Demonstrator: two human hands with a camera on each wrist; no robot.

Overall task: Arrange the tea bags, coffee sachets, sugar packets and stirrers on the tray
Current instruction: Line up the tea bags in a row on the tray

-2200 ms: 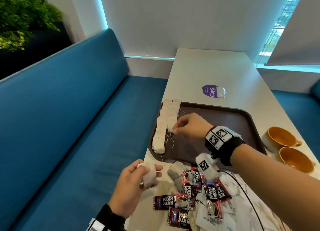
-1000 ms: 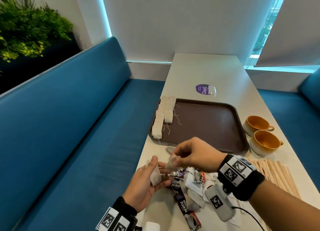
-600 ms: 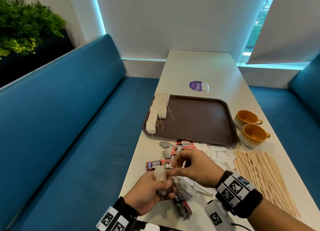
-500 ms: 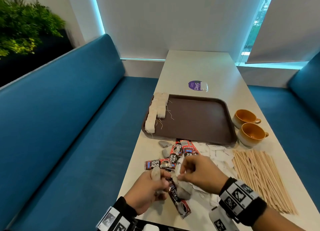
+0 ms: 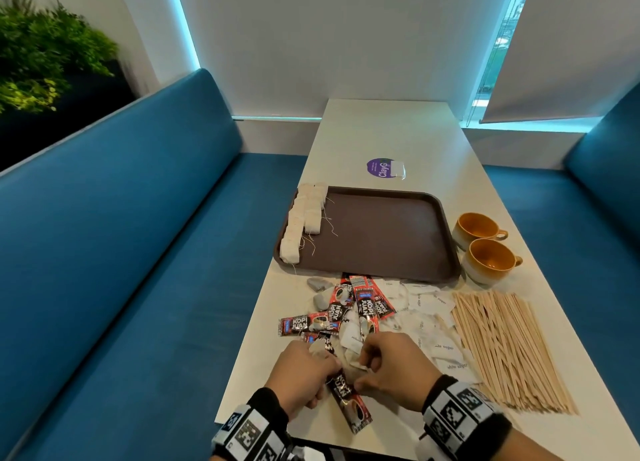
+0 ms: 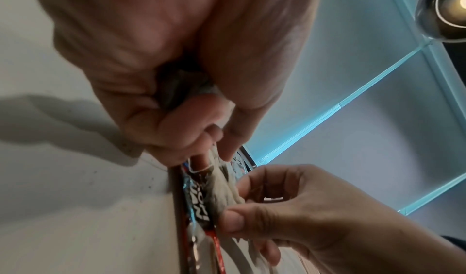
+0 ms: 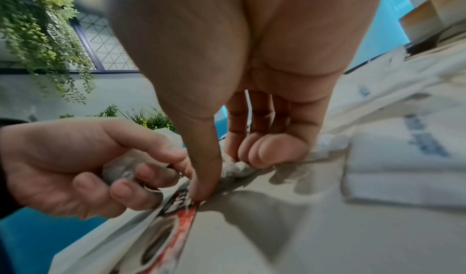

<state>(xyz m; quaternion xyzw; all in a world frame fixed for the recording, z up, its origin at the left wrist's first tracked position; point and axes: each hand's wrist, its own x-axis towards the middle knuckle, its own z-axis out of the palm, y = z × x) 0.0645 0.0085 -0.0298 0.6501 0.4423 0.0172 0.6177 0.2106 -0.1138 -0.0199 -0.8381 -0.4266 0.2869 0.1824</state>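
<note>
- While both hands worked at the near edge of the tabletop [image 5: 426, 138], the left hand [image 5: 304, 374] had its fingers curled round a tea bag [image 7: 121, 166], grip closed on it.
- R. hand [image 5: 391, 370]: thumb and fingers pinched a second tea bag [image 7: 235, 167] just above a coffee sachet [image 5: 348, 403] that lay flat on the tabletop; thumb tip touched the sachet's edge.
- Tray [image 5: 446, 239], brown, sat further along the tabletop. Tea bags [image 5: 304, 218] were lined up in two rows along its left rim, strings trailing inward; rest of tray floor bare.
- Loose coffee sachets [image 5: 346, 308], red/black, lay piled between tray and hands, approx. centre of tabletop.
- Two stray tea bags [image 5: 318, 291] lay just left of that pile, near the tray's front edge.
- Sugar packets [image 5: 429, 322], white, were spread right of the sachets, some overlapping.
- Stirrers [image 5: 502, 346], wooden, lay in a fanned bundle right of the sugar packets, well apart from the tray's contents.
- Two orange cups [image 5: 485, 246] stood just beside the tray's right rim.
- Purple sticker [image 5: 381, 168] was on the tabletop beyond the tray.
</note>
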